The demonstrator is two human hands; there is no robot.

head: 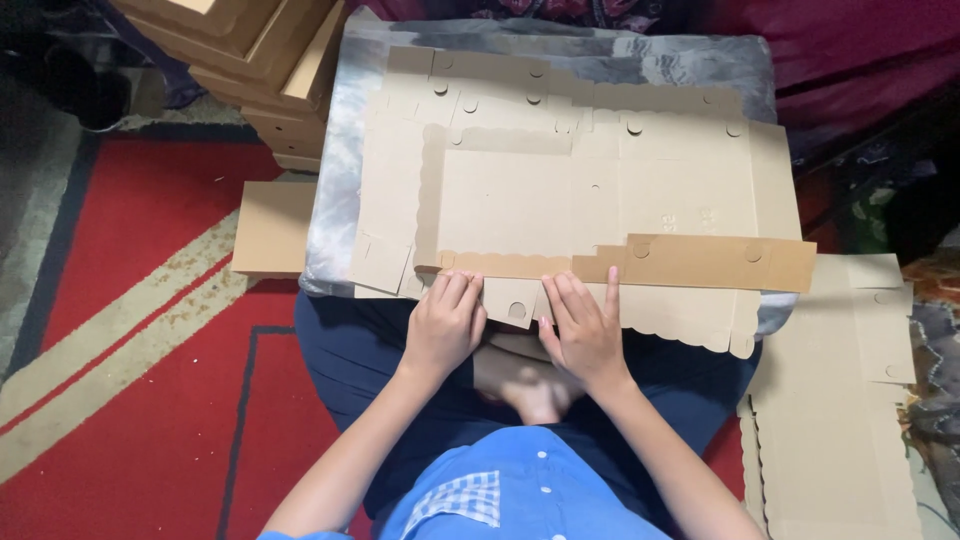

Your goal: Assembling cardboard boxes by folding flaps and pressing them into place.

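A flat, die-cut brown cardboard box blank (560,190) with scalloped edges and round tabs lies spread on a grey cushion-like surface (335,200) in front of me. My left hand (446,322) presses on the blank's near edge, fingers resting by a folded-up scalloped flap (500,265). Just to its right, my right hand (584,325) lies flat on the same near edge, with its index finger touching a folded strip (710,262). Neither hand lifts anything; both press the cardboard down.
Folded cardboard boxes (270,70) are stacked at the upper left. Another flat cardboard piece (272,228) lies left of the cushion, and more flat blanks (840,400) lie on the floor at the right. A red carpet (140,330) with beige stripes covers the floor.
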